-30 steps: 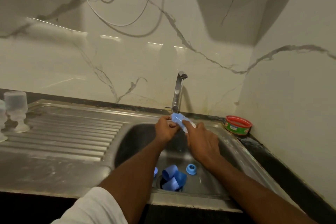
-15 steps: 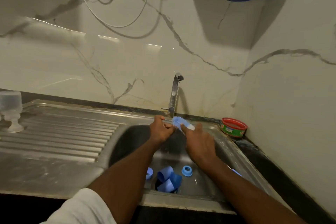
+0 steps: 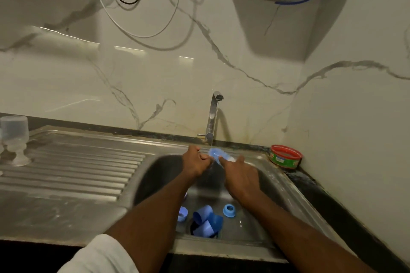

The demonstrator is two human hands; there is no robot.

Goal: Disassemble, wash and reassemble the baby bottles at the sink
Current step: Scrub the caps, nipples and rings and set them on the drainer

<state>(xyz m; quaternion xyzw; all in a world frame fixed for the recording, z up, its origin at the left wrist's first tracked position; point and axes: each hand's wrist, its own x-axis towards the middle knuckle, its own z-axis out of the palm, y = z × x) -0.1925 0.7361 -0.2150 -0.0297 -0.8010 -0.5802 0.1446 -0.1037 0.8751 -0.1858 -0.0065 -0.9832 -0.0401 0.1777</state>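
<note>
Reaching forward from the near edge, two bare forearms stretch over the steel sink [image 3: 286, 186], a white sleeve [image 3: 97, 255] showing on the left one. Low in the basin, around the drain, lie loose blue bottle parts: a heap of caps [image 3: 207, 224], a ring [image 3: 229, 210] just to their right and another small piece [image 3: 182, 214] to their left. Farther in, both hands meet over the basin under the tap [image 3: 213, 115]. The left hand [image 3: 195, 163] has its fingers curled, pinching one end of a clear blue-tinted baby bottle [image 3: 218, 155]; the right hand [image 3: 240, 175] grips the other end with fingers wrapped round it. The bottle lies tilted between them, directly below the spout. On the ribbed drainboard to the far left, two clear bottle pieces [image 3: 14, 139] stand upended. A red-rimmed round tin [image 3: 285, 156] sits on the dark desk in the right corner by the marble wall.
</note>
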